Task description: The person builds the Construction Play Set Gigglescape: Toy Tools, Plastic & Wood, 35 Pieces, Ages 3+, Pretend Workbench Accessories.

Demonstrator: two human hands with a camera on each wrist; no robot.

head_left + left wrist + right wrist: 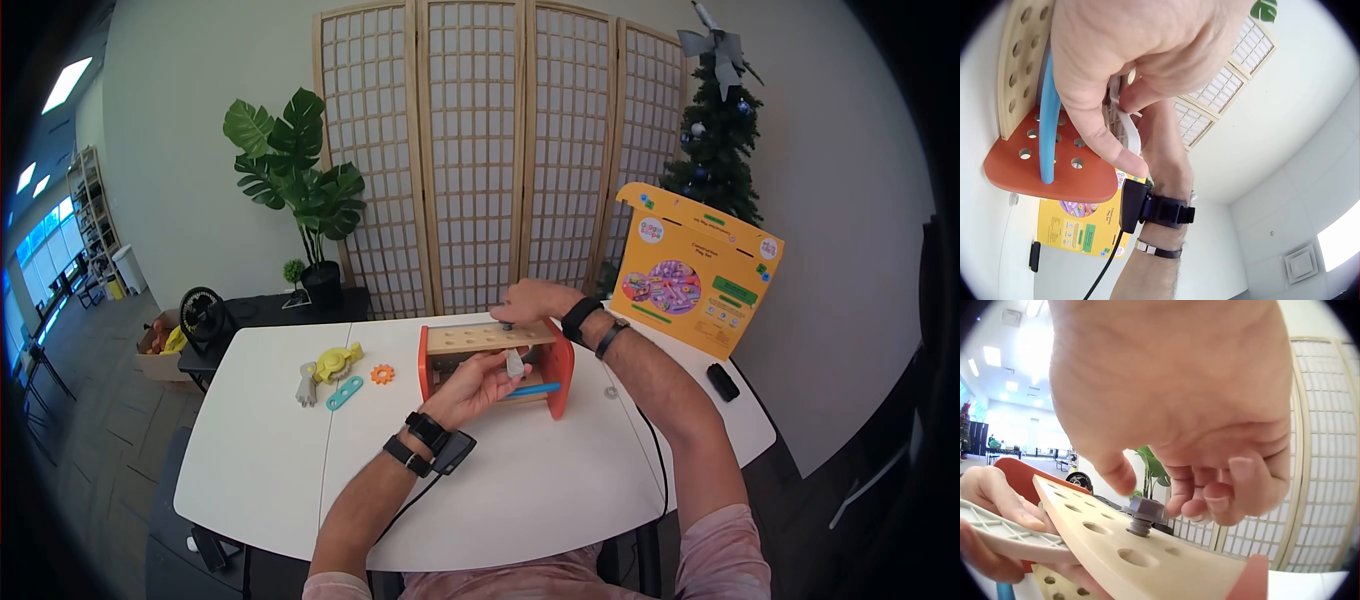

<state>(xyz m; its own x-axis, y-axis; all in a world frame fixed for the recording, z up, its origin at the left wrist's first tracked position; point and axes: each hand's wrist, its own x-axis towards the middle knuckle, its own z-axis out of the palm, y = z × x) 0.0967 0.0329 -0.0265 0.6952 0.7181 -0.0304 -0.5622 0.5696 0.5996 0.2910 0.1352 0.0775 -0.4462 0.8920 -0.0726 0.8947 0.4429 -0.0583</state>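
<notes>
A wooden workbench toy with red sides stands on the table, its top board full of holes (470, 340) (1072, 512). My left hand (475, 388) (1141, 50) grips a pale grey lattice piece (515, 363) (1129, 131) (1016, 537) in front of the board. A dark grey bolt (507, 325) (1146, 509) stands upright in one hole, some thread showing below its head. Over it is my right hand (535, 300) (1179, 406), thumb on one side of the head and loosely bent fingers on the other, with a gap at the thumb.
Left of the toy lie a yellow piece (338, 362), a grey claw-shaped piece (306, 386), a teal link (345, 393) and an orange gear (383, 374). A blue bar (535, 389) crosses the toy's front. At right stand a yellow box (700, 270) and a black object (722, 382).
</notes>
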